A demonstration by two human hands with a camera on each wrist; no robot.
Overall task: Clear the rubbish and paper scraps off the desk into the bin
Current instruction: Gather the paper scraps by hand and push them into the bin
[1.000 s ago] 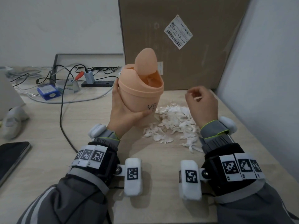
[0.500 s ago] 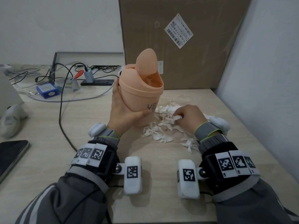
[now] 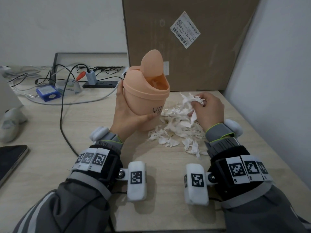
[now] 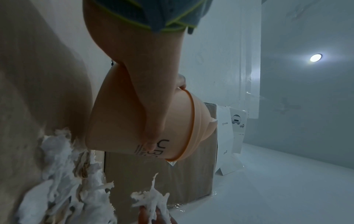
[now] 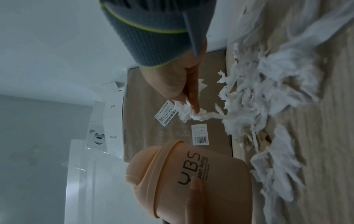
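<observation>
A small peach bin [image 3: 146, 96] [image 4: 134, 133] [image 5: 191, 178] with its swing lid tipped open stands tilted towards the right on the desk. My left hand [image 3: 129, 115] grips its side, thumb across the black lettering. A heap of white paper scraps [image 3: 176, 130] [image 5: 268, 106] [image 4: 63, 174] lies on the desk just right of the bin. My right hand [image 3: 205, 108] hovers over the heap and pinches a bunch of scraps [image 3: 191, 100] [image 5: 191, 112] [image 4: 151, 198], lifted a little right of the bin's mouth.
A big cardboard box [image 3: 193, 47] stands behind the bin, and a white wall [image 3: 277, 81] closes the right side. Cables [image 3: 64, 105], a blue box [image 3: 48, 94] and a power strip [image 3: 101, 84] sit at the back left. A phone [image 3: 10, 160] lies at the left edge.
My right hand came down empty onto the heap, closed on a bunch of scraps, and has now lifted it towards the bin. The left hand and bin stayed put.
</observation>
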